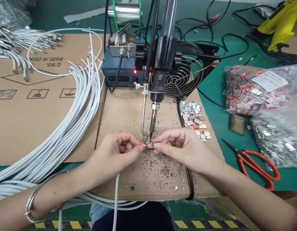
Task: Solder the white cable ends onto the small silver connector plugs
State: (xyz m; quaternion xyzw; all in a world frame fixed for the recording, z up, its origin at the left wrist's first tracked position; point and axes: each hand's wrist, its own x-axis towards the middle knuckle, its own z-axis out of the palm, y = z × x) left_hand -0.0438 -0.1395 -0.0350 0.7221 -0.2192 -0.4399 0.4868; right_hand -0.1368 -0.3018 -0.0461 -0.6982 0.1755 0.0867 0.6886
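Note:
My right hand (180,147) pinches a small USB plug (151,145), a metal shell with a red-orange part, between thumb and fingers. From the left, my left hand (121,149) closes on the end of a white cable (116,195), which hangs down below it; its tip meets the plug. The tip of an upright soldering iron (153,118) stands just above the plug, apparently at the joint. Beside it a thin metal solder feed tube (144,115) reaches down to the same spot. The exact contact is too small to tell.
Solder feeder (119,72) and fan (179,77) stand behind. White cables (73,118) lie bundled at left. Loose plugs (193,112), bagged plugs (256,89), a brown sponge (237,124) and red-handled scissors (256,163) lie at right. Solder crumbs cover the cardboard (119,112).

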